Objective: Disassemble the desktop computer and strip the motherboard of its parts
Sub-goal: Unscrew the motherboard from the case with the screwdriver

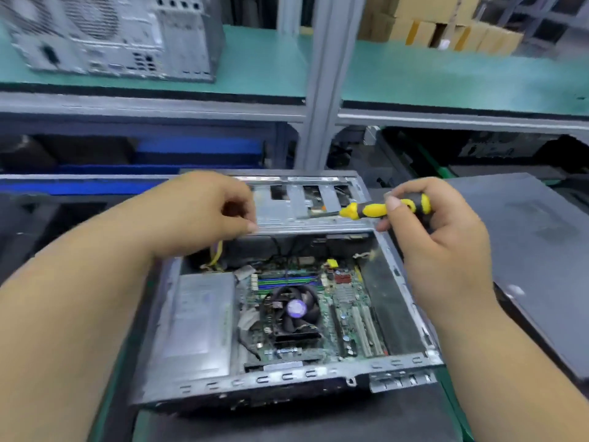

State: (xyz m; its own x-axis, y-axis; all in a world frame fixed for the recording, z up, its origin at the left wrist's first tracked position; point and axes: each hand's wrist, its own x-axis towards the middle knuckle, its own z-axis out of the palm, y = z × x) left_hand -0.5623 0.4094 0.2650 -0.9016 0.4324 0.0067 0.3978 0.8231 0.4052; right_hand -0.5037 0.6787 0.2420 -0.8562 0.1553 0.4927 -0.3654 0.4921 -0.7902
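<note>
- Gripping a yellow-and-black screwdriver (387, 209), the right hand (436, 231) has its fingers (393, 204) curled round the handle; the shaft points left, its tip over the drive cage (306, 202) at the far end of the case.
- The left hand (204, 212) hovers over the far-left corner of the case with its fingers curled in; whether they pinch anything is too blurred to tell.
- The open desktop case (287, 314) lies flat on the counter (118, 371) between the two forearms, its open side facing up.
- Inside it the motherboard (344, 298) sits on the case floor, with a round black cooler fan (296, 309) near its middle.
- A grey power supply box (197, 320) fills the left part of the case, just beside the board, with yellow and black wires (216, 253) bunched at its far end.
- A dark grey panel (526, 250) lies flat on the counter, just beside the case on the right.
- The counter shows green matting at its near edges.
- Behind runs a grey metal rack with a green-topped shelf (430, 78), split by an upright post (322, 90).
- Another grey computer tower (111, 33) stands on the shelf at the left.
- Cardboard boxes (446, 30) are stacked beyond the shelf on the right.
- Blue bins (197, 151) sit under the shelf at the left.
</note>
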